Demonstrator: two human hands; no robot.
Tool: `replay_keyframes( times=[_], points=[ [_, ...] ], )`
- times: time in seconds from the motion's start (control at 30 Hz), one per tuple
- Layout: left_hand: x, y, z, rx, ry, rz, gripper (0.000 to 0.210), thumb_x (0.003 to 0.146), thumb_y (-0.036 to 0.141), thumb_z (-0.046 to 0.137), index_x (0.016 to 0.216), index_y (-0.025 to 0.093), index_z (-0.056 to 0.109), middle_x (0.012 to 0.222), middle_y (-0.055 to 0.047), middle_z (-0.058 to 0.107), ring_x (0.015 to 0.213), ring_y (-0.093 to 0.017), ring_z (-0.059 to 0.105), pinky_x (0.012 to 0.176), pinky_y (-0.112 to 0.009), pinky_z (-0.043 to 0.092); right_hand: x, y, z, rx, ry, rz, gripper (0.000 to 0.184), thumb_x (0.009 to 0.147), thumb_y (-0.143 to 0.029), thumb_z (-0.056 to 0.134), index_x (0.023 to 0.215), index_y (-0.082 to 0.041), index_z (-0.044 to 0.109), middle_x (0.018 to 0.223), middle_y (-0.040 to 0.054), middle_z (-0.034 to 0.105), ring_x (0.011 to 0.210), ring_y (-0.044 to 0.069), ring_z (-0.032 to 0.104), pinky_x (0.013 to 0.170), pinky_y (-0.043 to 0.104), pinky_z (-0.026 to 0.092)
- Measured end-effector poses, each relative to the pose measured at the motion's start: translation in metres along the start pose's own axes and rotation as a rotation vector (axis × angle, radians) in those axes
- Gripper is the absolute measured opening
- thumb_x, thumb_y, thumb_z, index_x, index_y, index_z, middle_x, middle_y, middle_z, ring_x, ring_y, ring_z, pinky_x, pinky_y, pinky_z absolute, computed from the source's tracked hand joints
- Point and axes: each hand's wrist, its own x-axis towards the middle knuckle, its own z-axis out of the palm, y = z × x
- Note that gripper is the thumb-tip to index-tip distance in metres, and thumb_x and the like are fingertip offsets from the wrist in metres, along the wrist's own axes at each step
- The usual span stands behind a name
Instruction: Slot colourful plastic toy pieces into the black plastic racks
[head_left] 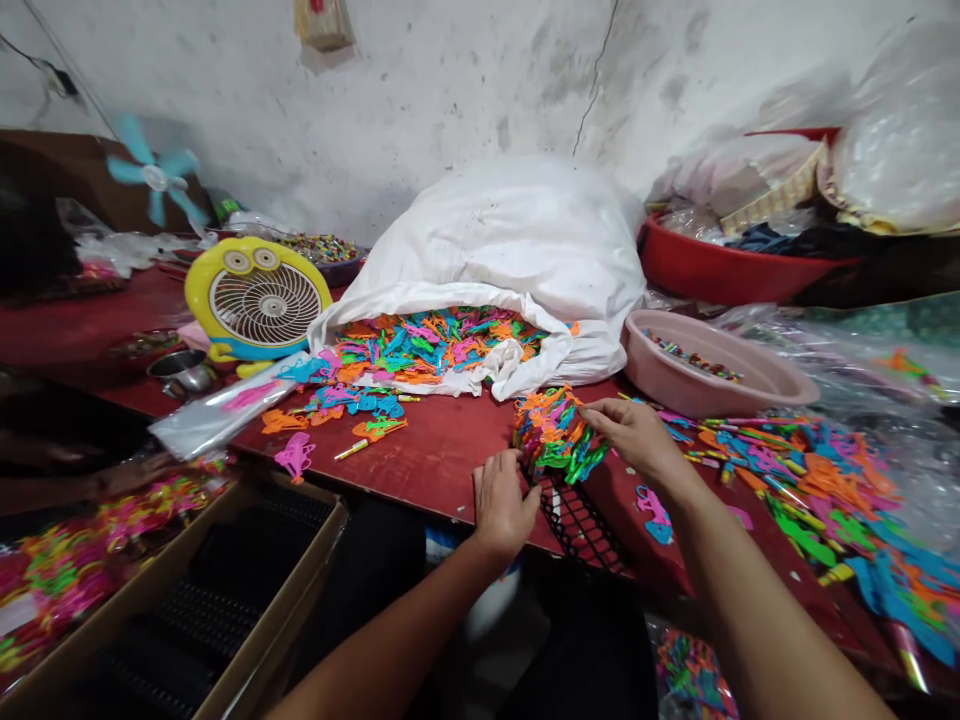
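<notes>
A black grid-like rack [589, 535] lies near the front edge of the table, with rows of colourful small plastic toy pieces [559, 435] standing in it. My left hand [506, 505] is curled at the rack's left side, the thumb against its frame. At the upper right of the rows, the fingertips of my right hand [634, 435] pinch one of the toy pieces, whose shape is partly hidden. Beyond them, a large white sack [510, 235] lies open towards me, full of similar loose pieces [435, 345].
A yellow fan [259, 300], metal cup [182, 373] and clear plastic bag [225, 410] are on the left. On the right stand a pink basin [720, 390] and a red tub [742, 265], with scattered toy pieces [832, 480] in front. A cardboard box [330, 545] holds black racks.
</notes>
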Motion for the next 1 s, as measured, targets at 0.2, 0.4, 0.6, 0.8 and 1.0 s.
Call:
replay_keyframes(
  times=[0.2,0.4,0.6,0.8,1.0],
  points=[
    [0.009,-0.014,-0.002,-0.131,0.058,-0.008,0.059,0.073,0.026,0.075,0.124,0.017,0.047,0.124,-0.013,0.057,0.119,-0.029,0.053,0.103,-0.048,0.041,-0.017,0.001,-0.002,0.221,0.194,0.08,0.043,0.078,-0.053,0.063,0.103,-0.019,0.071,0.105,0.0082,0.073,0.09,0.021,0.066,0.073,0.03,0.05],
    [0.036,-0.03,-0.001,-0.277,-0.05,0.132,0.106,0.063,0.032,0.084,0.15,0.017,0.024,0.152,-0.018,0.036,0.141,-0.035,0.034,0.115,-0.054,0.03,-0.076,0.054,0.036,0.343,0.396,0.195,0.049,0.071,-0.045,0.069,0.113,-0.02,0.066,0.106,0.011,0.072,0.093,0.025,0.068,0.083,0.04,0.053],
    [0.047,-0.034,0.006,-0.404,-0.12,0.192,0.11,0.065,0.04,0.084,0.153,0.021,0.021,0.152,-0.016,0.036,0.14,-0.034,0.035,0.116,-0.051,0.03,-0.093,0.07,0.078,0.016,0.365,0.003,0.042,0.082,-0.038,0.054,0.117,-0.018,0.066,0.117,0.0125,0.068,0.107,0.027,0.062,0.097,0.046,0.045],
    [0.039,-0.034,-0.002,-0.304,-0.042,0.19,0.102,0.065,0.037,0.083,0.148,0.015,0.028,0.138,-0.017,0.047,0.132,-0.031,0.044,0.112,-0.047,0.036,-0.075,0.063,0.07,-0.122,0.28,-0.1,0.034,0.083,-0.031,0.05,0.109,-0.019,0.068,0.108,0.0109,0.069,0.104,0.027,0.061,0.096,0.044,0.045],
    [0.032,-0.042,-0.008,-0.281,0.028,0.157,0.079,0.069,0.023,0.08,0.139,0.017,0.043,0.13,-0.014,0.056,0.118,-0.026,0.055,0.103,-0.042,0.045,-0.099,0.074,0.022,-0.102,0.444,-0.017,0.042,0.085,-0.039,0.053,0.12,-0.019,0.064,0.118,0.0105,0.067,0.107,0.024,0.062,0.097,0.041,0.046]
  ],
)
